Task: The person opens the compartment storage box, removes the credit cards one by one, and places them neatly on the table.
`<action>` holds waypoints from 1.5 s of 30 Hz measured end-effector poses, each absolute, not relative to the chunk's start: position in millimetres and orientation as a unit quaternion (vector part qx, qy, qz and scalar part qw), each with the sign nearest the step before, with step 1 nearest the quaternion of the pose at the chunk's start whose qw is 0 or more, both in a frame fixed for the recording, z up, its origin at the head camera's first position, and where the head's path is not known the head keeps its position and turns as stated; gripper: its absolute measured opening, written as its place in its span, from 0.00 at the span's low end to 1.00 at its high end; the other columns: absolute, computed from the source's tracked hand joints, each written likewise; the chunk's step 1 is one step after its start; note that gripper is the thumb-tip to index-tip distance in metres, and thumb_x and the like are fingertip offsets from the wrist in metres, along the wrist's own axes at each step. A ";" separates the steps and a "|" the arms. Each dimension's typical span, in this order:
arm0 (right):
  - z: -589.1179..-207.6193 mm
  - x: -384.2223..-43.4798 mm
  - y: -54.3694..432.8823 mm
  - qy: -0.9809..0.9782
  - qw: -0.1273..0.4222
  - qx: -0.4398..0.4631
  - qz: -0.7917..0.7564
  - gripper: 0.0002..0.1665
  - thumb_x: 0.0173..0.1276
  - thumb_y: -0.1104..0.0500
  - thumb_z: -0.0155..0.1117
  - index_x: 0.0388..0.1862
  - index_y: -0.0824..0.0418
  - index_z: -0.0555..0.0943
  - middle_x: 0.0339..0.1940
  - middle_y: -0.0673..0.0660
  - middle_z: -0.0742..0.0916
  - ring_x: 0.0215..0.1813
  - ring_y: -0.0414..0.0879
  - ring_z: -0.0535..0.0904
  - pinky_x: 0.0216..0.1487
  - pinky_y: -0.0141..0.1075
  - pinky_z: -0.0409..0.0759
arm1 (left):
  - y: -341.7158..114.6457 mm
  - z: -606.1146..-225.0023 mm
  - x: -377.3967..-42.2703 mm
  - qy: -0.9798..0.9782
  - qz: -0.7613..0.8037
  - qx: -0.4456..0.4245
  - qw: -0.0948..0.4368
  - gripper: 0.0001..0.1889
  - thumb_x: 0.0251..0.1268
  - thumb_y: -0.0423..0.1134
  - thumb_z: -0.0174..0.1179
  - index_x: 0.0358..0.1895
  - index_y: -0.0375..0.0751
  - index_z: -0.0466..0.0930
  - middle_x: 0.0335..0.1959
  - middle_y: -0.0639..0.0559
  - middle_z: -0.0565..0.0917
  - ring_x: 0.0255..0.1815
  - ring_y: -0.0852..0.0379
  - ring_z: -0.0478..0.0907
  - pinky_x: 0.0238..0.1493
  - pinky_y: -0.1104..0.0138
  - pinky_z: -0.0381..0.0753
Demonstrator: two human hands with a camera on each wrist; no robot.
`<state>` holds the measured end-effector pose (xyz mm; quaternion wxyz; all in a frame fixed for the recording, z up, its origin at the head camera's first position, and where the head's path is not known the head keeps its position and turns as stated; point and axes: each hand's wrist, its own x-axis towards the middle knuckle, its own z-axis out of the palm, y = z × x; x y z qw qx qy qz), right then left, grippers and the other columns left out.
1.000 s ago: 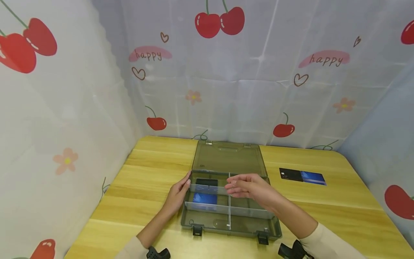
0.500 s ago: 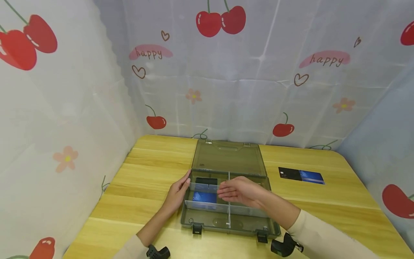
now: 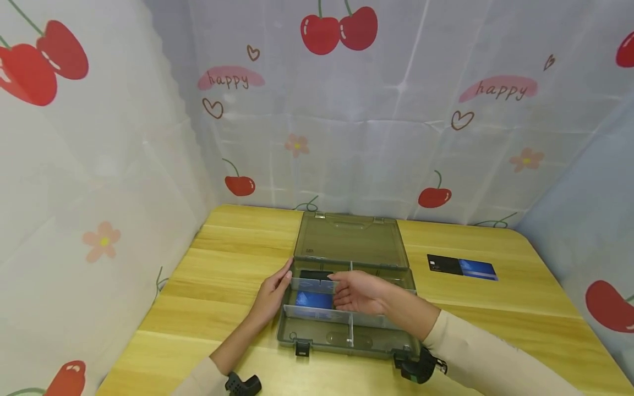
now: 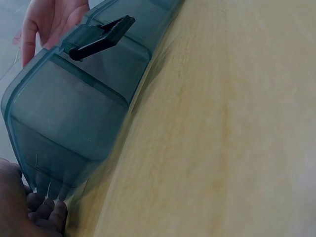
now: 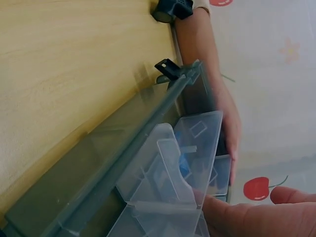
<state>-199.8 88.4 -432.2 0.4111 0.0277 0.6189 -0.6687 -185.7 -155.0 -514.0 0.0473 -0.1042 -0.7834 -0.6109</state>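
An olive-tinted plastic organizer box (image 3: 327, 347) lies with its lid (image 3: 350, 236) folded back. Along its left side rests my left hand (image 3: 269, 294), fingers fairly straight against the outer wall and thumb at the rim. My right hand (image 3: 359, 291) reaches over the left middle compartment, its thumb apart from the fingers and nothing seen in its grasp. Below those fingers, to the left, lies a blue card (image 3: 314, 300). A black card (image 3: 315, 274) sits in the rear left compartment. Clear dividers (image 5: 197, 133) stand close beside the right fingertips in the right wrist view.
A black card (image 3: 442, 263) and a blue card (image 3: 477, 269) lie edge to edge on the wooden table (image 3: 238, 236), right of the box. Black latches (image 3: 302, 348) stick out at the box front. Cherry-print curtains (image 3: 361, 154) enclose the table's back and sides.
My right hand has moved left from the box's central divider toward the blue card, with its thumb now farther from the fingers. The left hand stays at the box's side.
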 end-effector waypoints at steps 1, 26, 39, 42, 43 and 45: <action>-432.7 -200.5 87.8 0.617 0.414 0.029 -0.669 0.44 0.82 0.54 0.48 0.74 0.88 0.43 0.74 0.87 0.51 0.77 0.77 0.48 0.78 0.59 0.55 | -155.2 -513.5 -185.8 -0.784 -0.610 -0.105 0.046 0.24 0.83 0.36 0.47 0.76 0.32 0.62 0.76 0.40 0.63 0.76 0.42 0.60 0.74 0.52 0.62; -441.7 -200.7 79.9 0.603 0.395 0.035 -0.692 0.39 0.81 0.54 0.47 0.70 0.88 0.52 0.69 0.84 0.64 0.74 0.74 0.60 0.78 0.56 0.60 | -156.0 -515.3 -189.4 -0.785 -0.609 -0.105 0.052 0.24 0.83 0.37 0.47 0.75 0.33 0.63 0.76 0.42 0.64 0.77 0.44 0.60 0.76 0.53 0.60; -446.1 -200.0 81.3 0.622 0.363 -0.002 -0.693 0.22 0.78 0.59 0.53 0.59 0.78 0.71 0.45 0.63 0.82 0.49 0.54 0.79 0.71 0.54 0.71 | -156.1 -515.3 -188.0 -0.781 -0.613 -0.109 0.054 0.24 0.83 0.36 0.48 0.75 0.32 0.63 0.76 0.43 0.64 0.77 0.44 0.60 0.76 0.54 0.60; -446.2 -199.3 81.3 0.620 0.363 -0.008 -0.695 0.17 0.77 0.61 0.53 0.54 0.75 0.75 0.40 0.58 0.83 0.47 0.51 0.80 0.70 0.53 0.73 | -156.2 -514.7 -186.8 -0.782 -0.610 -0.110 0.056 0.24 0.83 0.36 0.48 0.75 0.31 0.63 0.76 0.42 0.65 0.76 0.44 0.61 0.75 0.54 0.61; -446.0 -198.9 81.4 0.619 0.363 -0.009 -0.696 0.16 0.77 0.61 0.54 0.53 0.74 0.76 0.39 0.57 0.83 0.47 0.51 0.80 0.70 0.53 0.73 | -156.2 -514.8 -186.5 -0.783 -0.610 -0.110 0.056 0.24 0.83 0.36 0.48 0.75 0.31 0.63 0.76 0.42 0.65 0.76 0.44 0.61 0.75 0.54 0.61; -445.7 -198.1 81.8 0.618 0.360 -0.012 -0.699 0.15 0.77 0.62 0.54 0.52 0.74 0.76 0.38 0.57 0.83 0.46 0.51 0.81 0.70 0.53 0.74 | -156.4 -514.5 -185.9 -0.783 -0.609 -0.111 0.058 0.24 0.83 0.36 0.48 0.75 0.31 0.63 0.76 0.42 0.65 0.76 0.44 0.61 0.75 0.54 0.61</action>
